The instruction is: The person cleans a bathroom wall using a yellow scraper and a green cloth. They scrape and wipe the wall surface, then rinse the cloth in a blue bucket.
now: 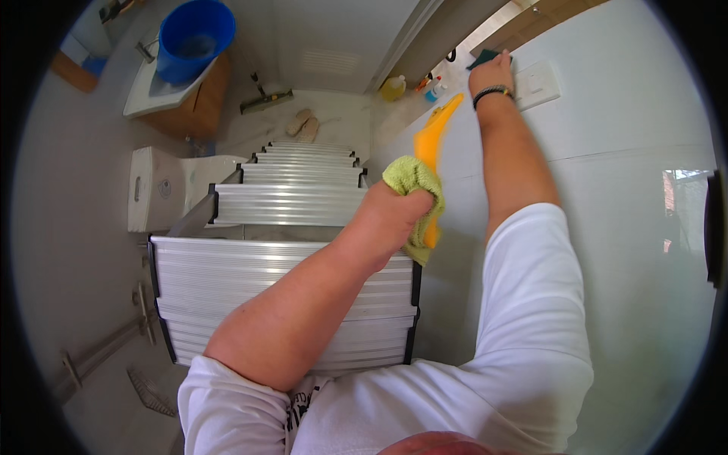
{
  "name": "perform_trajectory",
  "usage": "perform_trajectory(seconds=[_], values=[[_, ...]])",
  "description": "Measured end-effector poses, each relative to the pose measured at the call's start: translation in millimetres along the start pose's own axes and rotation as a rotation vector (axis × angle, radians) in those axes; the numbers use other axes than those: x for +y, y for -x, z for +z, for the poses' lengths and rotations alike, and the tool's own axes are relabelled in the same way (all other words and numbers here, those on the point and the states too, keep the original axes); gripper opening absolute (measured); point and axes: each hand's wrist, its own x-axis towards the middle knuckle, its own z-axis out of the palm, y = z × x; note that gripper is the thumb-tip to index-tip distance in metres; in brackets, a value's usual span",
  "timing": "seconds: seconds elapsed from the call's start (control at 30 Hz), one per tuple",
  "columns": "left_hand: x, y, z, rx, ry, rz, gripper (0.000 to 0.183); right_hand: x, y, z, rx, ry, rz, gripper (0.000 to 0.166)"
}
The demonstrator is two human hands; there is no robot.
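My left hand (396, 213) grips a yellow-green cloth (406, 172) together with a long yellow-orange plastic tool (431, 141). The tool looks like a squeegee, but its exact kind is not clear. It stands close to the pale wall, its far end pointing away from me. Farther out, my right hand (493, 75) presses a dark green scouring pad (484, 57) to the wall beside a white wall switch (537, 85). Its fingertips are partly hidden behind the back of the hand. A dark braided bracelet (492, 95) circles the right wrist.
Below me an aluminium stepladder (284, 205) descends to the floor. A blue bucket (196, 42) stands in the washbasin (142, 91), above a toilet (151, 190). On the floor are slippers (303, 125), a floor squeegee (266, 102) and bottles, one with yellow liquid (393, 89).
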Motion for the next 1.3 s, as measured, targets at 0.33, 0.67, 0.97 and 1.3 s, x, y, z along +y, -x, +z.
perform_trajectory(seconds=[0.33, 0.67, 0.97, 1.3], values=[[-5, -6, 5, 0.064, -0.011, 0.028, 0.020, -56, 116, 66, -0.098, -0.035, -0.116, 0.031], [1, 3, 3, 0.023, -0.080, 0.028, 0.023, 27, 123, -1, -0.004, 0.095, -0.055, 0.028], [5, 2, 3, 0.058, -0.162, 0.009, 0.028, 37, 118, -7, 0.001, 0.047, -0.013, 0.023], [-1, -3, 2, 0.010, -0.145, 0.101, 0.021, 13, 119, 15, -0.072, 0.091, -0.050, 0.026]])
